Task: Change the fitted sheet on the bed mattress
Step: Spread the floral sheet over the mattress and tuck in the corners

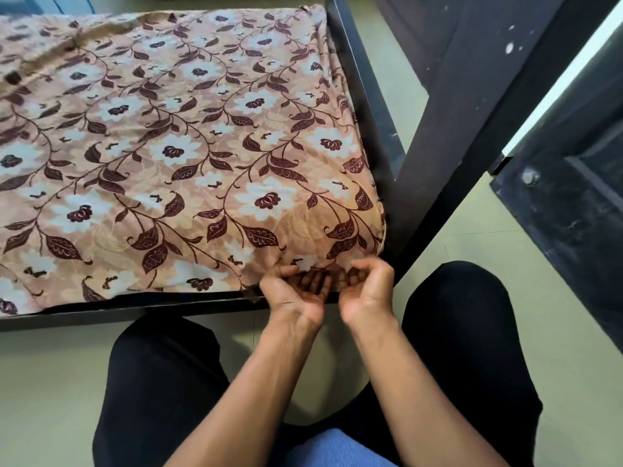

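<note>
Together, left hand (296, 293) and right hand (367, 288) pinch gathered floral sheet (168, 129).

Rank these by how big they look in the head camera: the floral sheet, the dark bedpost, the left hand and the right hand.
1. floral sheet, by far the largest
2. dark bedpost
3. left hand and right hand: they look about the same size, side by side, so I won't rank them.

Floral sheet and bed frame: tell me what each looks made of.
The floral sheet looks like soft woven fabric, probably cotton or a blend, matte: it creases and gathers at the corner. The bed frame looks like dark painted metal or wood, faintly glossy where its rail catches light; which is unclear.
</note>
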The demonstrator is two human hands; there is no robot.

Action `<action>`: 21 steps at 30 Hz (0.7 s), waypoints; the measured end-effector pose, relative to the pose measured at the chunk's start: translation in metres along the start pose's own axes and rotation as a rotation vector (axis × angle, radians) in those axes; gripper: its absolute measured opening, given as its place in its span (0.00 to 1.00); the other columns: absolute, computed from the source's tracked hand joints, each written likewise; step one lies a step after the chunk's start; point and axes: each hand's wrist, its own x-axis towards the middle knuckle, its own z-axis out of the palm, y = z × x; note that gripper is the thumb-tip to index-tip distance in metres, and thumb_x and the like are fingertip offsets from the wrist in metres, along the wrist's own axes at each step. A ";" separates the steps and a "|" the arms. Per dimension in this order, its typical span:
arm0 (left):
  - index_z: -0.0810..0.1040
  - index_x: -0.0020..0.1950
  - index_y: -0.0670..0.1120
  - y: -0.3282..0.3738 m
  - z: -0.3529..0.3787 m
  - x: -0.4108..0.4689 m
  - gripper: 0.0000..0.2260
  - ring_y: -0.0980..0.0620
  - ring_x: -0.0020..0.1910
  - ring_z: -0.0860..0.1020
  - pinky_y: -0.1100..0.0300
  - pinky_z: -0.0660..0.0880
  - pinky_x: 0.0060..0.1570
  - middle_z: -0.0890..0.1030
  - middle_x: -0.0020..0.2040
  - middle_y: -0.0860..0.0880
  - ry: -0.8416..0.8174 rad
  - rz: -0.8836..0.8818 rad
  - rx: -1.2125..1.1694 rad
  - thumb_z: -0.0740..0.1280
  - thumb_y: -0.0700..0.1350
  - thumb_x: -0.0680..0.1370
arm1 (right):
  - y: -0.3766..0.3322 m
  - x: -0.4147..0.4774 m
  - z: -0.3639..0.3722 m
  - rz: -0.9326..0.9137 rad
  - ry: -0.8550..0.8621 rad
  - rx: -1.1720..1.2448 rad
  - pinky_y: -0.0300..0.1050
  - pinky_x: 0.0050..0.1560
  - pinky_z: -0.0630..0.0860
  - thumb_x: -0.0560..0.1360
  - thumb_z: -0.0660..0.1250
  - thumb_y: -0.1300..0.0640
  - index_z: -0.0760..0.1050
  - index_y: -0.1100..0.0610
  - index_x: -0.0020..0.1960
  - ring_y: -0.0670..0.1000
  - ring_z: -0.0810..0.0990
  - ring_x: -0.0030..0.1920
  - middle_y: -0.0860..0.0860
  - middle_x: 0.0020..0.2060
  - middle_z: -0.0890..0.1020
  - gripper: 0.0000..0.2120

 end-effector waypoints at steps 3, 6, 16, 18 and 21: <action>0.74 0.60 0.40 0.005 -0.006 0.007 0.27 0.39 0.68 0.75 0.44 0.69 0.71 0.76 0.61 0.37 0.023 0.025 0.007 0.60 0.42 0.62 | 0.004 0.003 0.006 -0.036 -0.094 0.004 0.41 0.40 0.71 0.65 0.60 0.68 0.75 0.56 0.34 0.49 0.75 0.29 0.50 0.29 0.78 0.09; 0.73 0.60 0.40 0.003 -0.012 0.010 0.26 0.37 0.67 0.75 0.41 0.70 0.70 0.75 0.62 0.36 0.029 0.038 -0.046 0.58 0.41 0.62 | 0.000 0.011 0.009 -0.012 -0.081 0.026 0.41 0.35 0.65 0.64 0.57 0.67 0.66 0.53 0.23 0.47 0.66 0.23 0.48 0.21 0.66 0.14; 0.73 0.61 0.37 -0.001 -0.021 0.016 0.27 0.35 0.68 0.74 0.40 0.69 0.72 0.74 0.61 0.36 0.093 0.047 -0.173 0.57 0.37 0.62 | 0.009 -0.020 -0.043 -0.105 0.142 -0.192 0.54 0.66 0.76 0.74 0.55 0.77 0.75 0.67 0.61 0.57 0.79 0.60 0.61 0.58 0.79 0.20; 0.71 0.66 0.33 -0.002 -0.029 0.013 0.31 0.33 0.68 0.73 0.39 0.67 0.73 0.75 0.63 0.34 0.070 0.033 -0.160 0.56 0.37 0.63 | 0.018 -0.017 -0.037 -0.138 0.045 -0.213 0.53 0.70 0.74 0.74 0.54 0.77 0.73 0.66 0.69 0.56 0.78 0.64 0.60 0.61 0.80 0.25; 0.71 0.68 0.32 -0.001 -0.043 0.010 0.32 0.31 0.65 0.76 0.38 0.68 0.72 0.77 0.64 0.29 0.035 0.010 -0.071 0.57 0.38 0.64 | 0.019 0.004 -0.015 -0.174 0.037 -0.151 0.46 0.59 0.75 0.71 0.56 0.76 0.77 0.64 0.56 0.53 0.79 0.53 0.55 0.49 0.82 0.19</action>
